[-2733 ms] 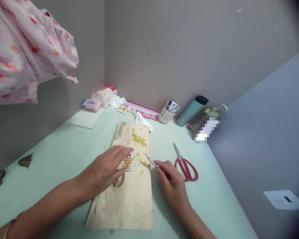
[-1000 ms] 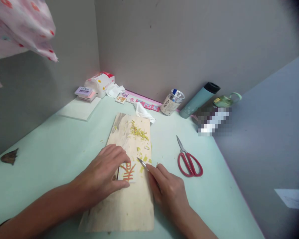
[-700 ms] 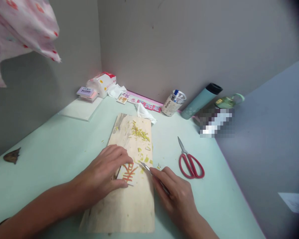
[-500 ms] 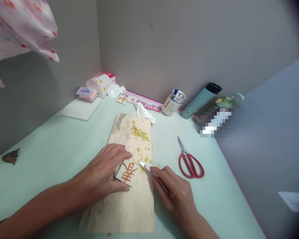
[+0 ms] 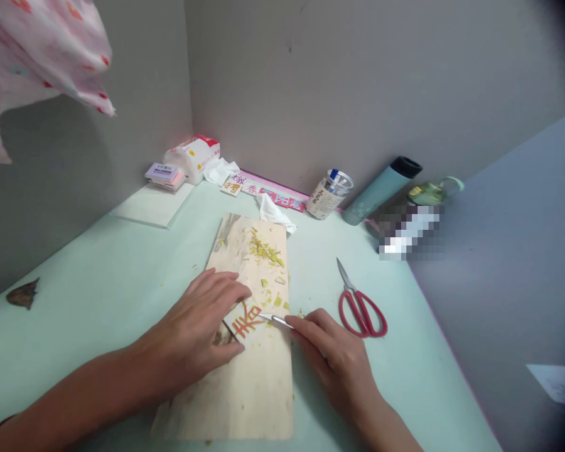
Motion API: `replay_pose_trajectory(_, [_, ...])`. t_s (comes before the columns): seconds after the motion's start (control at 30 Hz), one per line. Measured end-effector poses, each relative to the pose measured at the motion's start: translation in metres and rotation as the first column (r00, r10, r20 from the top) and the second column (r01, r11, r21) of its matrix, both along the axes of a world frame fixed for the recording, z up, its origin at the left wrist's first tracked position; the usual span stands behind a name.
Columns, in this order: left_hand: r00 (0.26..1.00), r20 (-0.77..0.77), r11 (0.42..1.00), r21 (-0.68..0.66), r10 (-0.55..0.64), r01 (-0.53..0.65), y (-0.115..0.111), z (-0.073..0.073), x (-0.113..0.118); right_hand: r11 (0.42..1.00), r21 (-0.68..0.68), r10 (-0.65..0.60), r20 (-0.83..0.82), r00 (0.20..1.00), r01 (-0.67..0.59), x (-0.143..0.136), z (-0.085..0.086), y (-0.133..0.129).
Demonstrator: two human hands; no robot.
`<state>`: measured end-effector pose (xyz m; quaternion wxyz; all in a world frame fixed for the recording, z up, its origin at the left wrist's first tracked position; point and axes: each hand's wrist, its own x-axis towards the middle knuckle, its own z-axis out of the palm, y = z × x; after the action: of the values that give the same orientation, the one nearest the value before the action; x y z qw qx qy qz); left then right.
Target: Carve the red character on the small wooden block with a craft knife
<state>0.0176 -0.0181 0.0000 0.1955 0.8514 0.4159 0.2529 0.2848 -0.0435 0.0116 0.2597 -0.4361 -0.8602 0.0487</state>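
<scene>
My left hand (image 5: 211, 320) grips a small white carving block (image 5: 247, 321) between thumb and fingers, holding it against a wooden board (image 5: 258, 395). An orange-brown character marks the block's top face. Closed around a slim silver craft knife (image 5: 280, 321), my right hand (image 5: 334, 351) points its blade leftward. The blade tip is at the right side of the block, over or touching the character. Yellow-green shavings (image 5: 263, 251) lie scattered on the board beyond and beside the block.
Red-handled scissors (image 5: 361, 307) lie right of the board. Along the back wall stand a clear jar (image 5: 328, 196), a teal tumbler (image 5: 381, 191) and a green-lidded bottle (image 5: 424, 194). A tissue pack (image 5: 193, 154), crumpled tissue (image 5: 275, 213) and stacked blocks (image 5: 164, 176) sit at the back.
The carving block has turned a little on the board under my left hand. My right hand has tilted the craft knife, bringing its tip left onto the block's edge area.
</scene>
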Motion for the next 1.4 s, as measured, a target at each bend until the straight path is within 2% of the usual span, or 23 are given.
replay_pose_trajectory(0.2, [1.0,-0.018,0.998,0.062,0.024,-0.023,-0.005,-0.005,0.007,0.996,-0.089,-0.021,-0.079,0.997,0.014,0.003,-0.001,0.003])
replay_pose_trajectory(0.3, [0.999,-0.038,0.996,0.084,-0.017,0.02,-0.004,-0.007,0.002,0.991,-0.131,-0.031,-0.106,0.994,0.017,0.004,0.003,0.002])
replay_pose_trajectory(0.47, [0.996,-0.046,0.997,0.025,-0.078,0.079,0.002,0.0,-0.009,0.984,-0.18,-0.028,-0.131,0.991,0.004,0.003,0.01,0.0])
replay_pose_trajectory(0.57, [0.999,0.004,0.999,0.017,-0.036,0.036,0.002,0.005,-0.006,0.981,-0.195,-0.01,-0.118,0.993,-0.013,0.001,0.01,-0.003])
replay_pose_trajectory(0.77, [0.997,-0.052,0.998,0.045,0.055,-0.053,-0.003,0.007,0.005,0.99,-0.128,0.047,-0.052,0.998,-0.053,-0.004,0.006,-0.008])
replay_pose_trajectory(1.1, [1.0,0.001,0.999,-0.036,0.03,-0.03,-0.001,0.005,0.006,0.992,-0.111,0.062,-0.033,0.998,-0.066,-0.009,0.003,-0.009])
replay_pose_trajectory(1.3, [0.999,-0.003,0.998,-0.052,0.042,-0.042,-0.003,0.004,0.005,0.999,0.013,0.043,0.015,0.999,-0.044,-0.015,0.0,-0.012])
replay_pose_trajectory(1.4, [0.999,-0.005,0.997,-0.065,0.04,-0.04,-0.003,0.005,0.004,0.998,0.024,0.049,0.046,0.998,-0.05,-0.015,0.002,-0.012])
